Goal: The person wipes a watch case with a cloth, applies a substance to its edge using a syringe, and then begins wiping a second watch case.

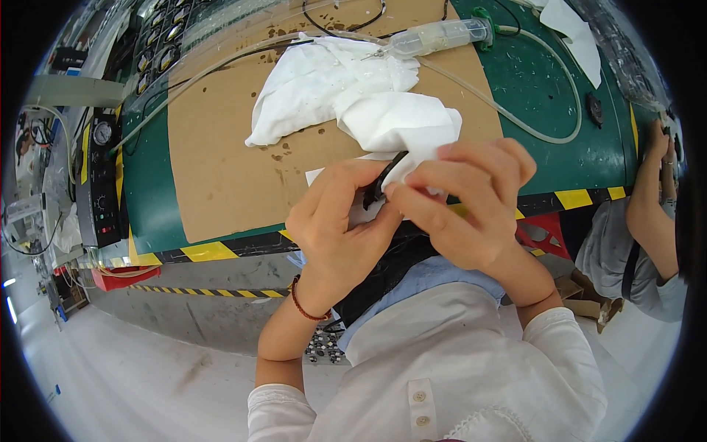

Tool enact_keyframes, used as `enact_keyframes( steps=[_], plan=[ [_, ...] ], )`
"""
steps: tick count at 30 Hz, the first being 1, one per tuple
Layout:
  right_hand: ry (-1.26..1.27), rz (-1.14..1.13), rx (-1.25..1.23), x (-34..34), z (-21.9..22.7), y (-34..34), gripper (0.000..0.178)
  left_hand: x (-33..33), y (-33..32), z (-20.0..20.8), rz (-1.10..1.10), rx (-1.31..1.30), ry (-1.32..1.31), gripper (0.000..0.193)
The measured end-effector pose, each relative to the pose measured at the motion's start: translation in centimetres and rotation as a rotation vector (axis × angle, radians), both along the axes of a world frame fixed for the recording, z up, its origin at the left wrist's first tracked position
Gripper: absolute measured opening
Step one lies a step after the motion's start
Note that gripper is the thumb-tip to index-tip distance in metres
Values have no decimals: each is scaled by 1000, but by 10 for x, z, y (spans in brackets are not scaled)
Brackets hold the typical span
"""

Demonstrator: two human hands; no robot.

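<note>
Just past the front edge of the bench, my left hand point(340, 221) is closed on a small black curved part point(381, 180), pinched between thumb and fingers. A fold of white cloth point(401, 121) is gripped by my right hand point(468, 202) and pressed against that part. The rest of the cloth lies bunched on a stained brown cardboard sheet point(221, 162). A clear dispensing syringe point(442, 38) with a green cap and a thin needle rests at the cloth's far right end. My fingers hide much of the black part.
At the left stands a black dispenser box point(103, 177) with a gauge, its pale hose crossing the green bench mat point(596, 158). A tray of dark round parts point(160, 48) sits back left. A small black piece point(594, 110) lies right. Another person's arm point(652, 206) shows at far right.
</note>
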State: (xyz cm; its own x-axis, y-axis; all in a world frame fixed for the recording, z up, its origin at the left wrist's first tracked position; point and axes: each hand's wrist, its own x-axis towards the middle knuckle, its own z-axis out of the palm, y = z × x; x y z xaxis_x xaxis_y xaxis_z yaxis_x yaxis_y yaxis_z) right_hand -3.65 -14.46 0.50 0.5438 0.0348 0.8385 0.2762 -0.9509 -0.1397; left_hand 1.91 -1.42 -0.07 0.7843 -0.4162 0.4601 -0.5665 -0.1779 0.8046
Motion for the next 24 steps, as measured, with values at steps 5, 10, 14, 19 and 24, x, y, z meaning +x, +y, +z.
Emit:
enact_keyframes(
  steps=[5,10,14,19,24],
  plan=[
    [-16,-59,16,1,-2,-4,22,-1,0,0,10,11,-47,26],
    [-35,-1,-16,-1,-1,-2,23,0,0,1,-5,10,-65,26],
    [-28,-86,-7,-2,0,0,24,-1,0,0,7,13,-51,27],
    [-14,-70,7,-2,0,1,25,-1,0,1,11,16,-65,27],
    [2,-79,19,-3,2,-2,23,-1,-1,1,11,-1,-86,27]
  ],
)
